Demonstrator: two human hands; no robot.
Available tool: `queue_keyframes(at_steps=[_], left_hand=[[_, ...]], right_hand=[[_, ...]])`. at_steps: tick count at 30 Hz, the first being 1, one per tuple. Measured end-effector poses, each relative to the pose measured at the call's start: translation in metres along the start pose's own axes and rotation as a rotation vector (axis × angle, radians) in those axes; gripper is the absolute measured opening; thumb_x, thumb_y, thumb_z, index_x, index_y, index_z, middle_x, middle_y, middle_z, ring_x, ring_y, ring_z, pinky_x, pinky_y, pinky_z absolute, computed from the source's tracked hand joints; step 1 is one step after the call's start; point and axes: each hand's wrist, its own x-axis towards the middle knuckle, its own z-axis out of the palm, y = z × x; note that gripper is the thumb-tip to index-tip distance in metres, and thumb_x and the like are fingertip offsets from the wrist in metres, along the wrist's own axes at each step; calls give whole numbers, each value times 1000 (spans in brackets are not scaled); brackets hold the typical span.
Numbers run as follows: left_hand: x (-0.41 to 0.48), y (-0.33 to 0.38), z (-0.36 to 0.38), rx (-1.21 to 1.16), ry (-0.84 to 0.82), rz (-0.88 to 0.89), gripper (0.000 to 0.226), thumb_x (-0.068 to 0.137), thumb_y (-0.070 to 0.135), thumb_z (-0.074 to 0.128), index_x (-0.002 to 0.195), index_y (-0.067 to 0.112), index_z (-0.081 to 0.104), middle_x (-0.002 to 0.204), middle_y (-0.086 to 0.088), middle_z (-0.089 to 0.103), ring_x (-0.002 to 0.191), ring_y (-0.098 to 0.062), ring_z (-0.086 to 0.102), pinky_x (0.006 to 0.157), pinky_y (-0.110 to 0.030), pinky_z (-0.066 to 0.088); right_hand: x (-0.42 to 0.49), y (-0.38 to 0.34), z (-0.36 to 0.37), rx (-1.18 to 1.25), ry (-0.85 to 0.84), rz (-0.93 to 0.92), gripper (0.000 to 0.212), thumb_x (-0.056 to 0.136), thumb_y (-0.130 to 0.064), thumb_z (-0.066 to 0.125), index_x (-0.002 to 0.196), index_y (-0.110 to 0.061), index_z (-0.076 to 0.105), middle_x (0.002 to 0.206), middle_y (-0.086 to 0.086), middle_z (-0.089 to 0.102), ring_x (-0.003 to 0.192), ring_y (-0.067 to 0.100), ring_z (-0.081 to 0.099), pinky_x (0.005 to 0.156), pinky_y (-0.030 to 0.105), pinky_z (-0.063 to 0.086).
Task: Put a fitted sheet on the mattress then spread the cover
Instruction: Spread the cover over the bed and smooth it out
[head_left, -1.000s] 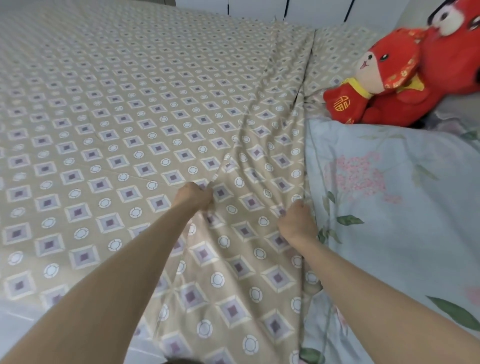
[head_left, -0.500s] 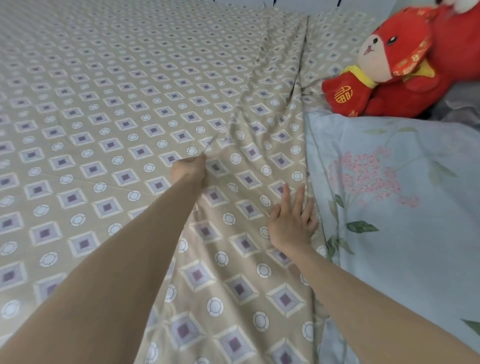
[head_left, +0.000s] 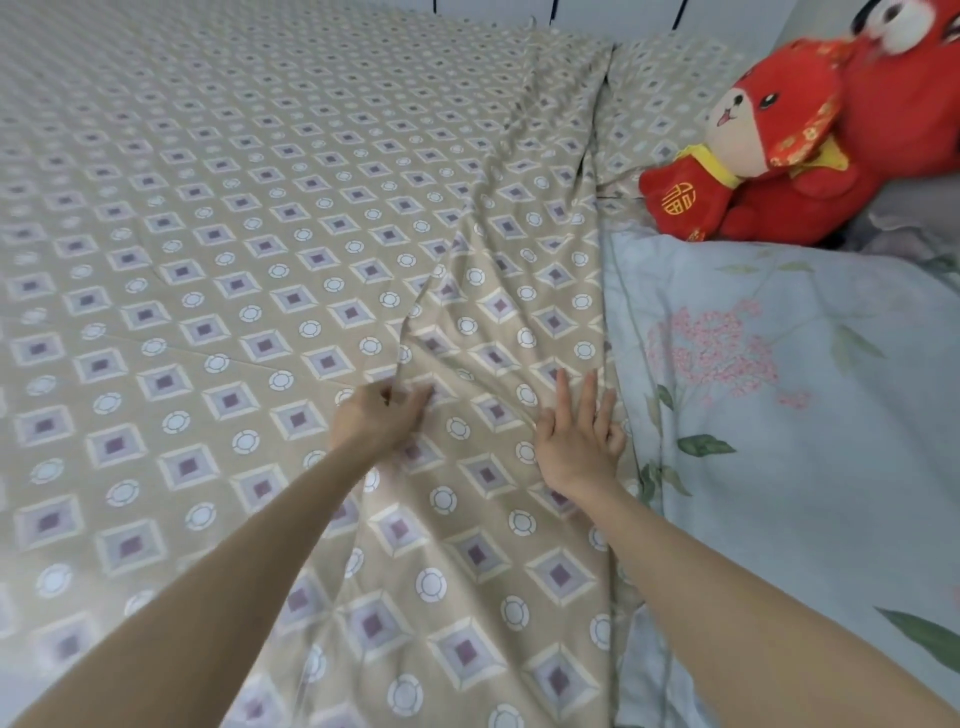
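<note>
The beige patterned sheet (head_left: 208, 260) lies spread over the bed and covers nearly the whole visible surface, from the near edge to the far edge. The left portion lies flat. A raised fold runs from the far right of the bed down toward the near centre, with loose creases to its right.

Left hand (head_left: 376, 418): positioned at the near end of the fold. Its fingers (head_left: 415, 397) are curled, and together with the thumb they pinch a ridge of the sheet.

Right hand (head_left: 576, 447): positioned just right of the left hand, palm down on the sheet. Its fingers (head_left: 562, 389) are straight and slightly spread, pressing flat on the creased fabric and holding nothing.

Pale blue floral bedding (head_left: 779, 415) lies along the right side of the bed. Its left edge meets the sheet just beside the right hand. Whether it overlaps the sheet cannot be determined.

Two red plush toys (head_left: 779, 156) rest at the far right, beyond the floral bedding.
</note>
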Motion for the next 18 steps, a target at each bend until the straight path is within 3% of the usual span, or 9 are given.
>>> queue_keyframes(at_steps=[3,6,9,12,15,18], left_hand=[[-35,-32,-2,22,12,12,43,91,50,50,75,11,58,66,-3,59,71,-26,58,56,-27,38],[-62,-60,-6,27,117,44,30,95,43,48,86,16,57,75,-6,65,74,-29,63,64,-33,49],[-97,-73,-12,8,121,17,46,95,53,40,76,14,55,69,-8,66,69,-28,63,66,-34,51],[-135,-82,-15,75,45,-17,58,88,63,44,62,13,50,60,-2,59,65,-23,59,59,-28,41],[-168,-99,-17,44,-33,-22,50,88,52,55,57,13,50,57,0,50,59,-21,54,51,-26,32],[-190,-121,-20,-24,45,-31,48,88,46,60,53,17,45,52,3,47,53,-14,48,48,-25,30]], right_hand=[[-26,12,5,-43,23,-129,53,101,-48,5,147,-40,-21,154,-3,-34,140,14,-33,115,41,-17],[-62,27,13,-110,45,-253,57,96,-54,-5,148,-37,-19,154,-5,-31,141,13,-31,115,41,-19],[-103,39,26,-207,75,-338,63,87,-56,-15,147,-37,-19,157,-4,-25,143,14,-28,117,42,-16],[-131,45,29,-223,9,-377,61,85,-54,-17,145,-41,-21,157,-4,-24,141,12,-30,116,48,-17],[-146,41,19,-318,-28,-503,59,87,-58,-19,143,-42,-24,156,-6,-26,142,16,-29,114,54,-16],[-169,32,23,-352,-107,-666,59,85,-56,-13,143,-47,-22,155,-12,-26,142,16,-28,117,52,-10]])
